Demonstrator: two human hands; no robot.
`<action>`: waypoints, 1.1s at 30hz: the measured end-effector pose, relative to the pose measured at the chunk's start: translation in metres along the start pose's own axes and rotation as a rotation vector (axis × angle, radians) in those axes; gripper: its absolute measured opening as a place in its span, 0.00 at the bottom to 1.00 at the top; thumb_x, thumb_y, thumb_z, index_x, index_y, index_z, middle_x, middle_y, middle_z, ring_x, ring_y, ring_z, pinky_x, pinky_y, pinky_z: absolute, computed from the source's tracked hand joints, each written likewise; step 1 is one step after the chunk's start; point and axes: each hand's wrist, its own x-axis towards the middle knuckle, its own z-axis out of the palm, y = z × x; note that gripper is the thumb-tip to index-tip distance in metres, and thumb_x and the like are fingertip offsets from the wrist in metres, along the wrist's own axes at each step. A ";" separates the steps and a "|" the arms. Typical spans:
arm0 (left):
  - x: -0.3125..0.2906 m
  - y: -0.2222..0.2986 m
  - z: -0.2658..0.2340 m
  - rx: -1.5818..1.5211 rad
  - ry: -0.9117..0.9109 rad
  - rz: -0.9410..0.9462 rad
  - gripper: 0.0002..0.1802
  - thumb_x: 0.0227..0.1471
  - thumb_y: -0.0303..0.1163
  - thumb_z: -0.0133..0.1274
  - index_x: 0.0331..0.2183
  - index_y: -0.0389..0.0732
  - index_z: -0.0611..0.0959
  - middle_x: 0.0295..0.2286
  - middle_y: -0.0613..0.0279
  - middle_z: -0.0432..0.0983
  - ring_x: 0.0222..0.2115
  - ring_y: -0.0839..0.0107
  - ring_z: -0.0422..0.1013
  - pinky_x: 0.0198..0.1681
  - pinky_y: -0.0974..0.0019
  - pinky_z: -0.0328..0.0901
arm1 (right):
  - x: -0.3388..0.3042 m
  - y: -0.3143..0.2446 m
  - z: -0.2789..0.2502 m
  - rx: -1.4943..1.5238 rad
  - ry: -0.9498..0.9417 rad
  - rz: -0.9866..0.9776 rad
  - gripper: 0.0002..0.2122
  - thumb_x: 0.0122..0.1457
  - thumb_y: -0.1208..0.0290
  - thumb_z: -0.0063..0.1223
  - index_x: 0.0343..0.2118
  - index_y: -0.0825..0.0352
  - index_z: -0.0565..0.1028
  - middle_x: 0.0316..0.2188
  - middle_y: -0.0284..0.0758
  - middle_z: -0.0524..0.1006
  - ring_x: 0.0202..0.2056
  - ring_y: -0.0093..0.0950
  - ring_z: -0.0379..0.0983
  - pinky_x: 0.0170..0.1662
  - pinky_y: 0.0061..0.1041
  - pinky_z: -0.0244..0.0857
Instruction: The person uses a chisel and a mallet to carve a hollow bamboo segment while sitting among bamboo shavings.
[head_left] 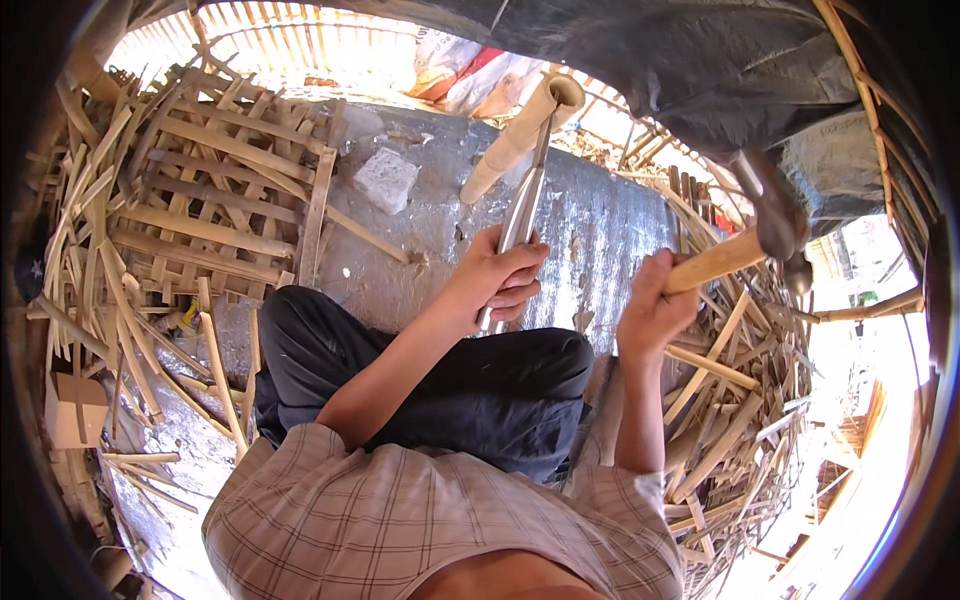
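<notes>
My left hand is closed round a long silver chisel-like bar, held slanting up in front of my lap. Its narrow far end appears to meet the open end of a thick bamboo tube, which lies tilted away beyond my knees. Raised at the right, my right hand grips a hammer by its pale wooden handle. The hammer's dark metal head is up and to the right, apart from both bar and tube.
A woven bamboo lattice lies at the left beside loose strips. A pale stone block rests on the dark sheet ahead. Split bamboo pieces pile up by my right arm. A cardboard box stands far left.
</notes>
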 end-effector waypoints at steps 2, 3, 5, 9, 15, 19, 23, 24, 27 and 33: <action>0.001 0.002 0.001 0.022 0.010 0.001 0.09 0.61 0.28 0.53 0.30 0.43 0.71 0.14 0.75 0.57 0.08 0.85 0.51 0.06 0.75 0.44 | 0.001 0.011 0.010 -0.150 -0.207 -0.029 0.11 0.68 0.69 0.52 0.32 0.73 0.70 0.12 0.41 0.66 0.12 0.35 0.62 0.18 0.35 0.54; 0.000 0.001 0.001 0.007 0.015 -0.001 0.09 0.61 0.28 0.53 0.30 0.43 0.71 0.14 0.75 0.57 0.08 0.85 0.51 0.06 0.75 0.44 | 0.002 0.011 0.009 -0.160 -0.273 -0.007 0.11 0.68 0.69 0.52 0.32 0.73 0.70 0.12 0.42 0.66 0.12 0.36 0.62 0.18 0.35 0.53; 0.001 0.003 0.001 -0.018 0.016 0.005 0.09 0.61 0.28 0.53 0.30 0.43 0.71 0.14 0.75 0.57 0.08 0.85 0.51 0.07 0.75 0.44 | 0.013 -0.002 0.003 -0.178 -0.396 0.028 0.11 0.67 0.68 0.52 0.32 0.72 0.70 0.13 0.44 0.65 0.12 0.40 0.61 0.18 0.35 0.53; -0.005 0.001 -0.004 0.000 0.011 -0.017 0.08 0.61 0.29 0.54 0.31 0.43 0.71 0.14 0.74 0.57 0.08 0.85 0.50 0.07 0.75 0.44 | 0.011 -0.022 -0.020 0.005 -0.061 0.047 0.11 0.68 0.70 0.52 0.31 0.72 0.72 0.12 0.32 0.63 0.14 0.20 0.56 0.17 0.30 0.48; 0.001 -0.003 -0.006 -0.003 0.006 0.007 0.08 0.61 0.28 0.53 0.31 0.43 0.70 0.14 0.75 0.57 0.07 0.85 0.50 0.07 0.75 0.44 | 0.007 -0.001 0.007 -0.357 -0.385 -0.149 0.10 0.68 0.71 0.50 0.38 0.75 0.72 0.13 0.38 0.67 0.14 0.25 0.62 0.18 0.34 0.53; -0.002 0.002 -0.010 0.019 0.006 0.008 0.08 0.61 0.28 0.53 0.31 0.43 0.71 0.14 0.75 0.57 0.08 0.85 0.51 0.07 0.75 0.44 | 0.012 -0.023 -0.020 -0.247 -0.297 0.018 0.10 0.68 0.71 0.50 0.37 0.76 0.73 0.12 0.38 0.68 0.14 0.25 0.65 0.18 0.34 0.54; -0.001 -0.003 -0.005 0.007 -0.020 0.007 0.08 0.60 0.29 0.54 0.31 0.44 0.71 0.15 0.76 0.57 0.08 0.86 0.51 0.07 0.75 0.44 | 0.004 0.002 -0.010 0.111 0.045 0.067 0.09 0.68 0.72 0.49 0.35 0.75 0.73 0.16 0.31 0.72 0.16 0.21 0.61 0.18 0.29 0.53; -0.003 -0.002 -0.004 0.012 0.006 -0.003 0.08 0.60 0.29 0.54 0.31 0.44 0.71 0.15 0.76 0.57 0.08 0.86 0.51 0.07 0.75 0.44 | 0.001 0.009 -0.004 -0.011 -0.056 -0.024 0.09 0.68 0.73 0.47 0.35 0.75 0.72 0.15 0.38 0.72 0.15 0.28 0.67 0.18 0.34 0.54; -0.002 -0.003 -0.001 0.030 0.067 -0.011 0.08 0.60 0.28 0.53 0.31 0.44 0.71 0.15 0.76 0.57 0.08 0.86 0.50 0.07 0.75 0.44 | 0.000 0.001 0.007 -0.280 -0.416 -0.097 0.10 0.68 0.71 0.49 0.36 0.75 0.70 0.15 0.50 0.69 0.15 0.49 0.66 0.20 0.40 0.55; -0.003 -0.006 -0.005 0.037 0.000 0.009 0.10 0.60 0.29 0.54 0.28 0.45 0.70 0.15 0.76 0.57 0.08 0.86 0.50 0.08 0.75 0.44 | 0.005 -0.041 -0.018 -0.055 -0.045 0.040 0.10 0.68 0.71 0.48 0.34 0.75 0.71 0.16 0.46 0.67 0.16 0.26 0.61 0.20 0.34 0.54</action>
